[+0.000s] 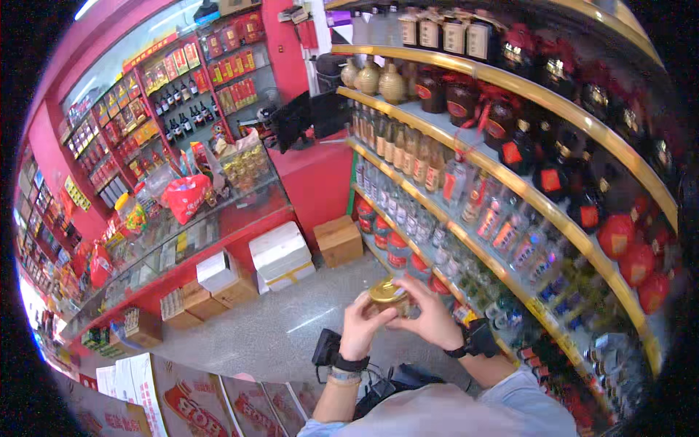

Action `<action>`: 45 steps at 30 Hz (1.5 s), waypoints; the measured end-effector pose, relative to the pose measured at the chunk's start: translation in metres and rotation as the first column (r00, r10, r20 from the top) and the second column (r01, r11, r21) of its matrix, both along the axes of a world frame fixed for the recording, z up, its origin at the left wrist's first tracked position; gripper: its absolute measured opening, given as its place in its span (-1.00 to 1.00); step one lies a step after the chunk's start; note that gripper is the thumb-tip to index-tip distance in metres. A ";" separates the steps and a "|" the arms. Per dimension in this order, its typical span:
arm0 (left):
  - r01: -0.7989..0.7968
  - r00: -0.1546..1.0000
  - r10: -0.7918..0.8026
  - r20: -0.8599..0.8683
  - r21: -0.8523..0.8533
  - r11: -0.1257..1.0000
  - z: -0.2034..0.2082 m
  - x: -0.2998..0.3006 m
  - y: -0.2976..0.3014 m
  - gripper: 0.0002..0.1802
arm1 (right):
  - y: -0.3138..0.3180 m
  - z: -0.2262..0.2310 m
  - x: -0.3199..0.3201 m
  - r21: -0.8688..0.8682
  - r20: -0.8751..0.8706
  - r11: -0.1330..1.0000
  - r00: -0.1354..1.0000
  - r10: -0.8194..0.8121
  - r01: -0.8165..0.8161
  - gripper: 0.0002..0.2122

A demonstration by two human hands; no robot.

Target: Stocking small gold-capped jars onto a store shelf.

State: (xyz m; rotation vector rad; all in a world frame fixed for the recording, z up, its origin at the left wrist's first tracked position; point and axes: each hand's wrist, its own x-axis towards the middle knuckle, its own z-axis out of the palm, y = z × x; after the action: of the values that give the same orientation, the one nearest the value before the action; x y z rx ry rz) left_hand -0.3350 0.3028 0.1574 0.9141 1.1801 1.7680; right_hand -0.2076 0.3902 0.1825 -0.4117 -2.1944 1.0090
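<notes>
In front of my chest I hold a small round jar with a shiny gold lid (386, 292) between both hands. My left hand (362, 325) is closed round its near left side, thumb pointing to the right. On the other side, the fingers and thumb of my right hand (431, 315) grip the jar at its rim. Most of the jar's body is hidden behind my fingers. A dark strap with a device is on each wrist.
Curved shelves with gold edges (444, 222) rise close on my right, full of bottles and jars. A glass counter (186, 240) stands at the left. White boxes (282, 256) and a brown carton (338, 242) sit on the floor, and printed cartons (196, 404) are at lower left.
</notes>
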 end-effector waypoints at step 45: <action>0.524 0.791 -0.443 -0.421 0.093 0.847 0.087 0.574 -0.040 -0.48 | -0.129 0.073 0.599 0.201 -0.090 0.758 0.782 -0.617 0.621 -0.27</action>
State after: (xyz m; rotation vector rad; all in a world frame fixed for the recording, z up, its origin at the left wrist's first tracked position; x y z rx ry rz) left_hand 0.2388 0.2624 0.2444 1.5937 0.8814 1.3277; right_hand 0.3913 0.2609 0.2550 -0.9437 -1.9043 0.3919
